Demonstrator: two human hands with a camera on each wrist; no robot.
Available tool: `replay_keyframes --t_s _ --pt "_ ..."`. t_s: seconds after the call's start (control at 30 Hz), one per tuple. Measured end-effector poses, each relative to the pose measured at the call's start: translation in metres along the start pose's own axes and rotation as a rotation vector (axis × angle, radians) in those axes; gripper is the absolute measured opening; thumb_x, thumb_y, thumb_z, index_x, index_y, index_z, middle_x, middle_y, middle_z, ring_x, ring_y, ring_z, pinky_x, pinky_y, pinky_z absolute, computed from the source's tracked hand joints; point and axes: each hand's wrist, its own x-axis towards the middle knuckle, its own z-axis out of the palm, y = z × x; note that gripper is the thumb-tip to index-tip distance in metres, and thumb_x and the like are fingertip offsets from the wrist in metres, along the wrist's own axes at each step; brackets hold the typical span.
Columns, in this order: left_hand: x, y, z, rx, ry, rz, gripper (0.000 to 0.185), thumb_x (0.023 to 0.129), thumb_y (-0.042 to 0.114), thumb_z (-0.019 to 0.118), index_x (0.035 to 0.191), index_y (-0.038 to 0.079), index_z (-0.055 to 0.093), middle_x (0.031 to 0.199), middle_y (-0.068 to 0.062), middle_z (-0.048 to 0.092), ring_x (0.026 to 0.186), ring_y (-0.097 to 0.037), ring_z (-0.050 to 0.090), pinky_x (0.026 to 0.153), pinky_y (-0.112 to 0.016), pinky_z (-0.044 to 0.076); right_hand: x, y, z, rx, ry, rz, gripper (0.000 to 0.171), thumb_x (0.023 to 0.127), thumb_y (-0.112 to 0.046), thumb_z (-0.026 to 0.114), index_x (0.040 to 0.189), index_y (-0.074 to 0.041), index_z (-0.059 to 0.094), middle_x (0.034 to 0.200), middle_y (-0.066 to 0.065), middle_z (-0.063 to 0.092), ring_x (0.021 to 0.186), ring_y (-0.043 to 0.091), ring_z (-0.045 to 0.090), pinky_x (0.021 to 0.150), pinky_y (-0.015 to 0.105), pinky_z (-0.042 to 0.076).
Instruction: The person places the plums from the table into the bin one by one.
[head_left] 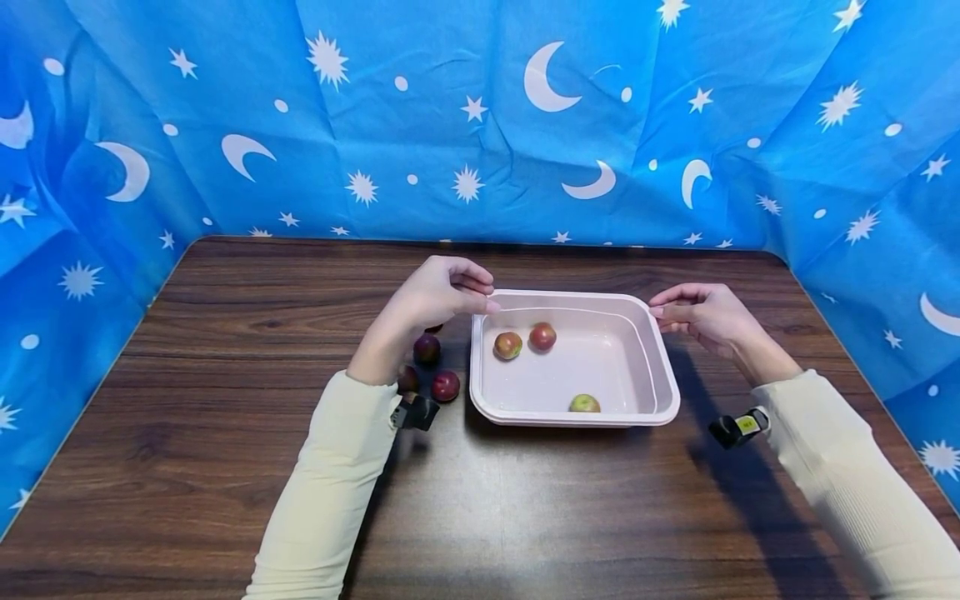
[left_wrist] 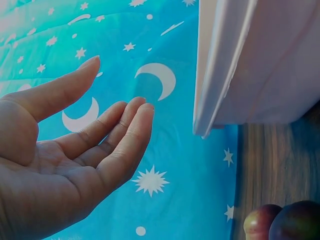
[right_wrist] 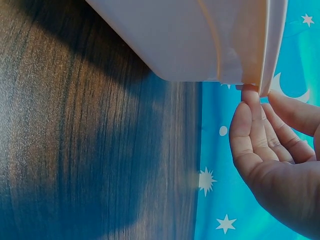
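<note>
Pale pink rectangular tray sitting near the middle of the table, a little toward the far edge, long axis running left to right. Left hand at the tray's far left corner, fingers relaxed and loosely spread, fingertips just at the rim, grip closed on nothing. Right hand at the far right corner, equally near, fingers gently curved, one fingertip touching the rim's underside, nothing held. Three small fruits inside the tray. Dark plums lying just left of the tray, under the left wrist. Bare wood toward the near edge and both side edges; blue starred cloth rising behind the far edge.
</note>
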Motion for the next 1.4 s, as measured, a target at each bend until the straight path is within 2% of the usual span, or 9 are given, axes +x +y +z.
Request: replay_keyframes --t_s 0.2,0.33,0.57,0.87,1.03,1.2,1.4 --pt "0.002 -0.001 -0.005 0.032 -0.008 0.016 0.034 0.079 0.008 0.071 0.109 -0.004 0.059 0.102 -0.015 0.061 0.094 -0.023 0.056 0.079 -0.029 0.045 -0.001 -0.001 0.001 0.001 0.006 0.012 0.013 0.086 -0.002 0.060 0.087 -0.013 0.068 0.081 0.002 0.067 0.072 0.016 0.064 0.066 0.025 0.052" --pt "0.002 -0.002 -0.009 0.054 -0.013 0.036 0.035 0.079 0.009 0.071 0.109 -0.004 0.059 0.102 -0.016 0.062 0.095 -0.023 0.057 0.082 -0.030 0.045 0.000 -0.002 0.001 0.003 0.010 0.020 0.011 0.087 -0.002 0.060 0.090 -0.009 0.067 0.082 0.002 0.067 0.072 0.016 0.064 0.068 0.026 0.052" --pt "0.001 -0.004 -0.014 0.062 -0.003 0.036 0.036 0.080 0.009 0.070 0.111 -0.005 0.058 0.105 -0.018 0.061 0.096 -0.025 0.058 0.084 -0.032 0.046 0.000 -0.002 -0.001 0.010 0.002 0.007 0.015 0.087 0.000 0.059 0.087 -0.012 0.068 0.081 0.001 0.067 0.071 0.015 0.064 0.069 0.027 0.052" --pt "-0.001 -0.010 -0.022 0.060 0.011 0.005 0.039 0.081 0.012 0.070 0.114 -0.003 0.056 0.110 -0.017 0.060 0.098 -0.024 0.057 0.078 -0.030 0.047 0.000 -0.002 0.000 -0.001 0.006 0.009 0.013 0.087 0.000 0.059 0.099 0.002 0.064 0.082 0.002 0.067 0.072 0.016 0.064 0.069 0.027 0.052" --pt "-0.003 -0.014 -0.026 0.062 0.014 -0.014 0.040 0.081 0.013 0.069 0.115 -0.002 0.055 0.113 -0.018 0.060 0.098 -0.024 0.058 0.073 -0.029 0.047 0.000 -0.001 0.000 0.004 0.000 0.010 0.011 0.087 0.000 0.058 0.096 -0.002 0.065 0.081 0.002 0.067 0.072 0.016 0.064 0.068 0.026 0.052" --pt "-0.006 -0.019 -0.029 0.045 0.020 -0.024 0.038 0.082 0.011 0.068 0.115 -0.004 0.055 0.112 -0.019 0.060 0.099 -0.024 0.058 0.078 -0.032 0.046 -0.001 -0.002 0.000 -0.010 0.006 0.017 0.012 0.088 -0.001 0.058 0.092 -0.007 0.066 0.081 0.000 0.067 0.072 0.014 0.064 0.069 0.026 0.052" --pt "-0.010 -0.025 -0.033 0.026 0.042 -0.052 0.037 0.084 0.012 0.067 0.115 -0.003 0.054 0.113 -0.017 0.059 0.099 -0.024 0.058 0.078 -0.031 0.045 -0.001 -0.002 0.000 -0.020 0.018 0.034 0.012 0.088 -0.001 0.057 0.097 -0.004 0.065 0.081 -0.001 0.066 0.072 0.013 0.064 0.069 0.026 0.052"
